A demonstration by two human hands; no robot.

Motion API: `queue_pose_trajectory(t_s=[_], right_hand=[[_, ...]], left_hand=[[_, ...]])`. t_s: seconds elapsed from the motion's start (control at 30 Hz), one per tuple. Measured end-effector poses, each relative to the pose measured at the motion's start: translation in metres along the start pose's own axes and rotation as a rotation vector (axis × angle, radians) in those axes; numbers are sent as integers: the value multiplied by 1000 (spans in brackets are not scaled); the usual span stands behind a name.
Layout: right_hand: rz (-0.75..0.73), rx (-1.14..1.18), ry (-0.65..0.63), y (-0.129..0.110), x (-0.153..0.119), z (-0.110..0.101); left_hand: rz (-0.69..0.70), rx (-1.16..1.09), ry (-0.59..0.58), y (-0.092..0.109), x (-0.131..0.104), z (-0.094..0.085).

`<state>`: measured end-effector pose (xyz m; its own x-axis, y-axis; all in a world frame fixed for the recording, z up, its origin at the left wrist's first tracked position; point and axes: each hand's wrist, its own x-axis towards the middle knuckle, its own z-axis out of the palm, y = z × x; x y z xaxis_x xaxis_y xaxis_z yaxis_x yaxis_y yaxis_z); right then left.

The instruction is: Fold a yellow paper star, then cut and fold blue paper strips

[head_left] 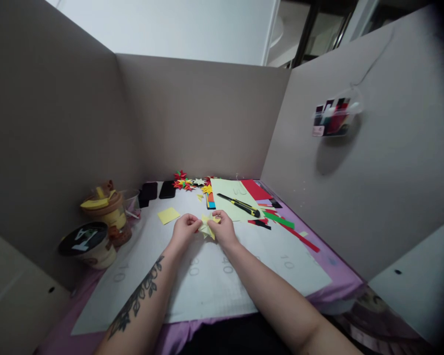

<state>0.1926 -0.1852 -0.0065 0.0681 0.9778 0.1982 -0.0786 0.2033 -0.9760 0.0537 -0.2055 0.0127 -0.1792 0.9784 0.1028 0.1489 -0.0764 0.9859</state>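
A pale yellow folded paper star (207, 228) is held between both hands above the white sheet. My left hand (187, 228) pinches its left points with thumb and fingers. On the other side, my right hand (224, 228) has its thumb and fingers closed on the star's right part. A yellow square of paper (168, 215) lies flat to the left of my left hand. Just behind the right hand, a black and yellow cutter knife (240, 205) rests on a pale green sheet (222, 190).
Several folded stars (184, 183) are piled at the back. Two dark phones (167, 190) lie left of them. Tubs and cups (89, 242) stand at the left edge. Red paper (256, 190) and green strips (281, 219) lie right. Partitions (203, 113) surround the table.
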Motion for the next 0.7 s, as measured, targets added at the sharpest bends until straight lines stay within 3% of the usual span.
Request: queue_pose_trajectory(t_s=[0.7], right_hand=[[-4,-10,-55,-1,-1,-2]], left_hand=[[6,-63,59,1,0,1]])
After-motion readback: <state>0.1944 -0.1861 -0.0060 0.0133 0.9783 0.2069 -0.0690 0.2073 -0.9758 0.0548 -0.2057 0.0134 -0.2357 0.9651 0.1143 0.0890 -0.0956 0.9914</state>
